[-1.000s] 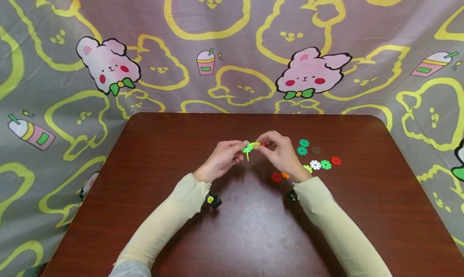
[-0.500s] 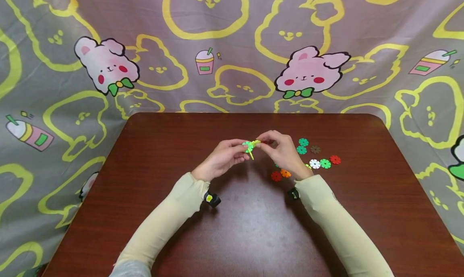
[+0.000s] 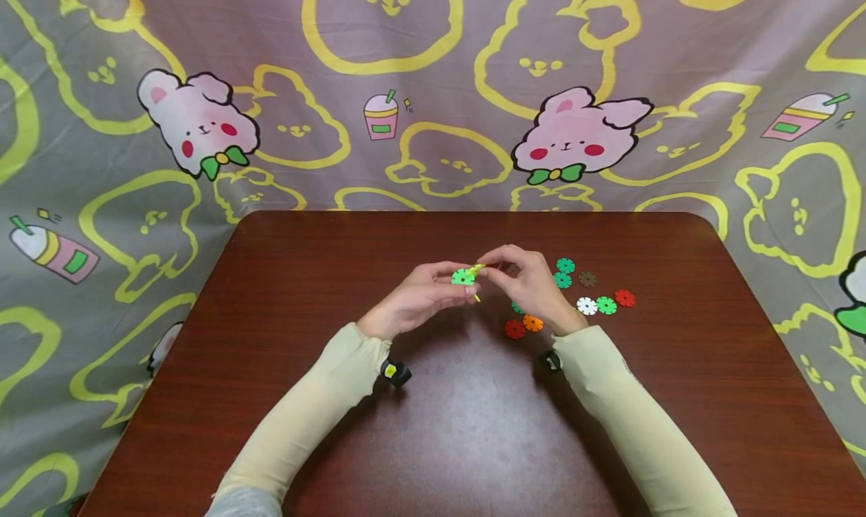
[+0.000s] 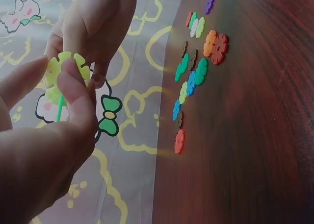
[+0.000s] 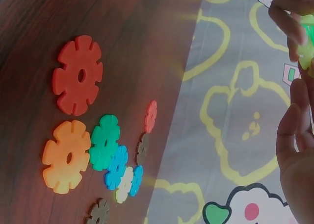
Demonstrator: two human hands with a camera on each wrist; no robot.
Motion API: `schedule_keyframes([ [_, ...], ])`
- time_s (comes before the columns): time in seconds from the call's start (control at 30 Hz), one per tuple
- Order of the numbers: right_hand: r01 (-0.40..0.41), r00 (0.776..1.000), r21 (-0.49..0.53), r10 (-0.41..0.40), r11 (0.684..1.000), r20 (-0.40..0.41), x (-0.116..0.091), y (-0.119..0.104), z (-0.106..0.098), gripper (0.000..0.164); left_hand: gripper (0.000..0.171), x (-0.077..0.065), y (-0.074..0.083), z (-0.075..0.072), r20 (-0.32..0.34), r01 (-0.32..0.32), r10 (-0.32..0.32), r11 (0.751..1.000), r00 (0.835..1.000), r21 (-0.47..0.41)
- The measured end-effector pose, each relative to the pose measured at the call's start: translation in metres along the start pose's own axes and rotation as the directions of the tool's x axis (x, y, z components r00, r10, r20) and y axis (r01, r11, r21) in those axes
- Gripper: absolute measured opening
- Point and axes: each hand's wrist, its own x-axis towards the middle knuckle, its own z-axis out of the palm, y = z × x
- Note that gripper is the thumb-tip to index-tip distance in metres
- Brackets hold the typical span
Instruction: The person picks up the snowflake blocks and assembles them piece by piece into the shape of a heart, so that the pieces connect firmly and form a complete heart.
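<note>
Bright green plastic shows between the two hands: a flat round disc with slots cut round its rim (image 3: 463,278), held up above the desk (image 3: 379,427), near its far half. Against it, towards the right hand, sits a yellow slotted plastic disc (image 4: 55,71), and a thin yellow piece (image 3: 476,299) pokes out below the left fingertips; whether that belongs to a further disc I cannot tell.

The work in hand looks like joining discs slot to slot. To do it well, I would keep the green one steady near its rim, line the slots up squarely with the discs crosswise, and press straight in without twisting, keeping fingers off the meeting edges.

The left hand (image 3: 422,293) is nearly closed, thumb and fingers pinching the green disc. The right hand (image 3: 519,275) is also narrow, its thumb and fingertips pinching at the yellow disc.

Beyond them, flat on the desk, lie an orange slotted disc (image 3: 533,322) with a red slotted disc (image 3: 514,328) just beside it, a white slotted disc (image 3: 586,306) and two teal slotted discs (image 3: 562,280). A cartoon-printed cloth (image 3: 433,89) hangs behind.
</note>
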Motion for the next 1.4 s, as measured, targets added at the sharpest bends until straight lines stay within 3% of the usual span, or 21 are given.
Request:
schedule_keyframes([
  [0.3, 0.025, 1.0, 0.002, -0.025, 1.0, 0.007, -0.002, 0.003, 0.002, 0.016, 0.051, -0.002, 0.0, 0.0, -0.028, 0.067, -0.065, 0.996, 0.997, 0.057],
  [0.43, 0.004, 1.0, 0.004, -0.004, 1.0, 0.01, -0.002, 0.004, 0.001, 0.017, 0.049, -0.002, -0.001, 0.0, -0.029, 0.066, -0.065, 0.997, 0.997, 0.039],
  [0.6, -0.069, 0.998, 0.02, 0.069, 0.997, 0.0, -0.001, 0.006, -0.006, 0.018, 0.037, -0.002, -0.001, 0.0, -0.079, 0.034, -0.034, 0.999, 0.996, -0.002],
  [0.73, -0.163, 0.986, -0.026, 0.164, 0.986, 0.026, -0.001, 0.012, -0.017, 0.023, 0.038, -0.002, 0.0, -0.002, -0.119, 0.006, -0.009, 1.0, 0.993, -0.025],
  [0.83, -0.246, 0.959, -0.138, 0.262, 0.959, 0.106, -0.003, 0.019, -0.028, 0.023, 0.04, -0.002, 0.0, -0.004, -0.144, -0.001, -0.002, 1.0, 0.99, -0.027],
  [1.03, -0.334, 0.846, -0.394, 0.457, 0.856, 0.276, -0.015, 0.035, -0.038, 0.026, 0.049, -0.003, 0.0, -0.006, -0.165, -0.005, 0.0, 1.0, 0.986, -0.026],
  [1.13, -0.333, 0.81, -0.458, 0.499, 0.824, 0.307, -0.019, 0.041, -0.035, 0.03, 0.05, -0.003, 0.0, -0.006, -0.17, -0.007, 0.002, 0.999, 0.985, -0.033],
  [1.23, -0.327, 0.801, -0.493, 0.513, 0.807, 0.309, -0.021, 0.044, -0.031, 0.033, 0.049, -0.002, -0.001, -0.005, -0.173, -0.012, 0.004, 0.999, 0.985, -0.042],
  [1.4, -0.318, 0.806, -0.526, 0.517, 0.789, 0.288, -0.021, 0.043, -0.025, 0.03, 0.046, -0.002, -0.002, -0.004, -0.17, -0.021, 0.011, 0.998, 0.985, -0.054],
])
